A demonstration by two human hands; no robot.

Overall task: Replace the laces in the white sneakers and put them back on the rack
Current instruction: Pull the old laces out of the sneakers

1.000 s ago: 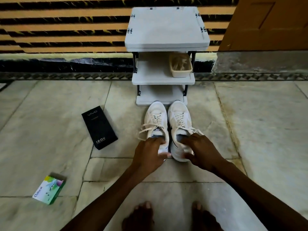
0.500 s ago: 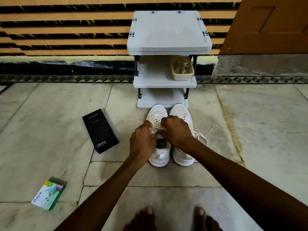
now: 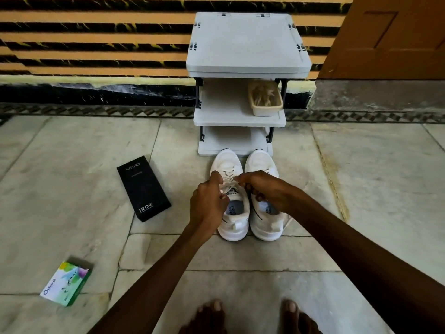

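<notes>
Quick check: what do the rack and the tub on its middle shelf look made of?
The rack: matte pale grey shelves with raised moulded rims, probably plastic; dark posts, material unclear. The tub: smooth cream walls and rounded rim, likely plastic.

Fingers (image 3: pixel 217 177) on laces (image 3: pixel 228 171) of left sneaker (image 3: pixel 234 229)

Left hand (image 3: pixel 208 201): up from the heel to the left sneaker (image 3: pixel 232 220) laces (image 3: pixel 228 174), seemingly pinching them.
Right hand (image 3: pixel 265 191): crossed over beside that pinch.

Left hand (image 3: pixel 208 201) and right hand (image 3: pixel 266 191) reach forward, close together, fingertips pinching the lace (image 3: pixel 228 175).
</notes>
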